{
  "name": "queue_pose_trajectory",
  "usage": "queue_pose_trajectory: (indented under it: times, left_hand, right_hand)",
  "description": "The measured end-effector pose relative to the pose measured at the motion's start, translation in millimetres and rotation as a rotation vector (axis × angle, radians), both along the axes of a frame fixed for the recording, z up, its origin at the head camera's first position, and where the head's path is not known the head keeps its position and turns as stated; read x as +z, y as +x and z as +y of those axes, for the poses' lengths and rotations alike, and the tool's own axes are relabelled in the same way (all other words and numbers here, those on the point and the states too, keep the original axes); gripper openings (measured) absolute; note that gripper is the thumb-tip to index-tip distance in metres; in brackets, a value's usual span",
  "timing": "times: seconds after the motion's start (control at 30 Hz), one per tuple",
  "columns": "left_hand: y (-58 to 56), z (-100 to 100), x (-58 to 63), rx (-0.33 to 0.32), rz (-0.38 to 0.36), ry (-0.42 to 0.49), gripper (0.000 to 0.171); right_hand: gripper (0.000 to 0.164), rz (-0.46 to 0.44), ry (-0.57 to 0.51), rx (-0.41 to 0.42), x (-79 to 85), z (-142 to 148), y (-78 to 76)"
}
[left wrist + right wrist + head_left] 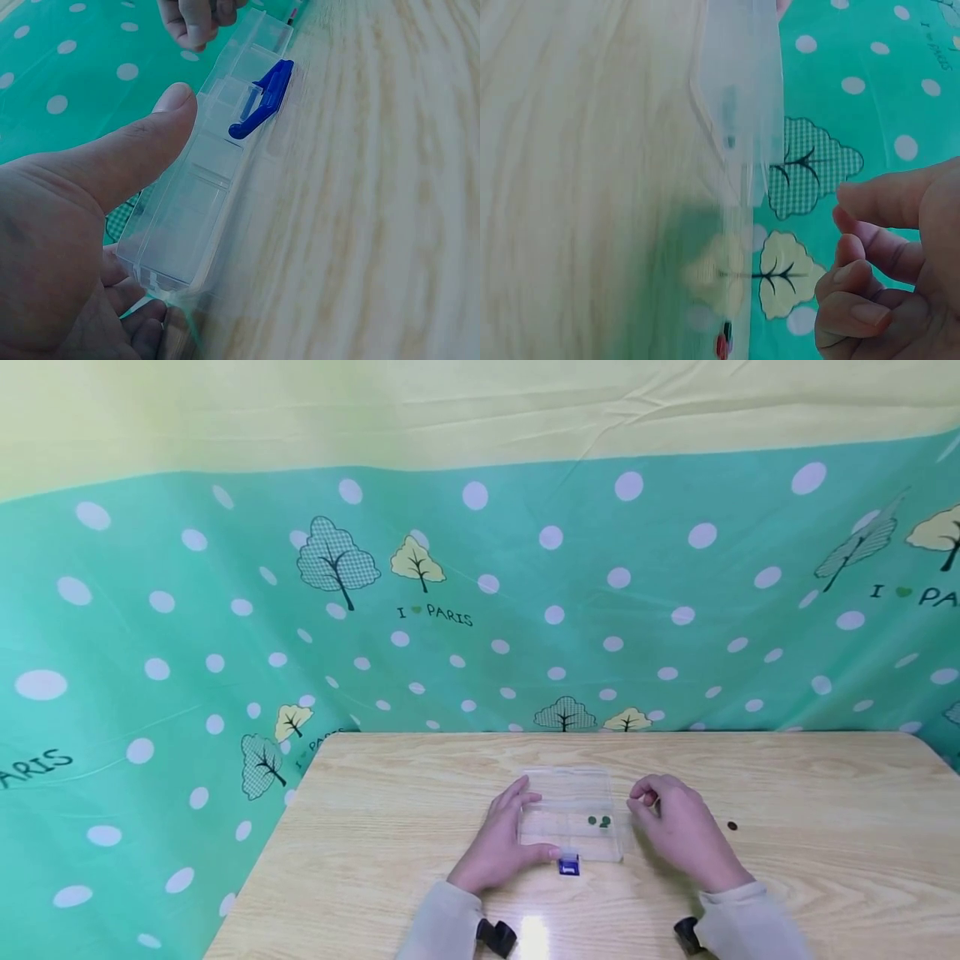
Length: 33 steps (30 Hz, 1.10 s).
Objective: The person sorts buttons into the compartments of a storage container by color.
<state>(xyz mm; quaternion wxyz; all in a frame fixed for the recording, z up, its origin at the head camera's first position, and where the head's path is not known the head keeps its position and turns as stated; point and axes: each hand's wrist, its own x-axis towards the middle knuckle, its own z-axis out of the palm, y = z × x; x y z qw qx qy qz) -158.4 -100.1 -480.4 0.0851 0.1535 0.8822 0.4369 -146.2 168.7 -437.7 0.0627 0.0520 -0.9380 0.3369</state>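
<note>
A clear plastic compartment box (546,831) stands on the table with its lid (570,787) raised at the back and a blue latch (569,865) at its front. My left hand (504,843) grips the box's left end, thumb along the front edge, fingers behind. Several small dark green pieces (592,820) lie in the right part of the box. Just right of the box is my right hand (675,827), its fingers curled and the thumb tip close to the index fingertip. I cannot tell whether something small sits between them.
A small dark reddish piece (732,826) lies on the wooden table (840,835), right of my right hand. In the right wrist view, a red piece (721,345) shows beside a dark one. A green dotted curtain (555,577) hangs behind the table's back edge.
</note>
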Motion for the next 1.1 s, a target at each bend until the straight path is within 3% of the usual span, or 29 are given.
queue_pose_trajectory:
  times: [0.37,0.7,1.1]
  left_hand:
    - [0.2,0,1.0,-0.001,-0.003,0.008,0.084]
    - [-0.6,0,0.6,-0.005,-0.009,0.007,0.085]
    - [-0.7,0,0.4,-0.003,-0.008,-0.002,0.087]
  right_hand:
    - [0.015,-0.021,-0.060,-0.112,-1.4,27,10.1]
    - [0.016,0.028,-0.052,-0.181,-11.1,46,15.4]
    - [0.030,-0.037,-0.062,-0.274,-19.9,70,23.2]
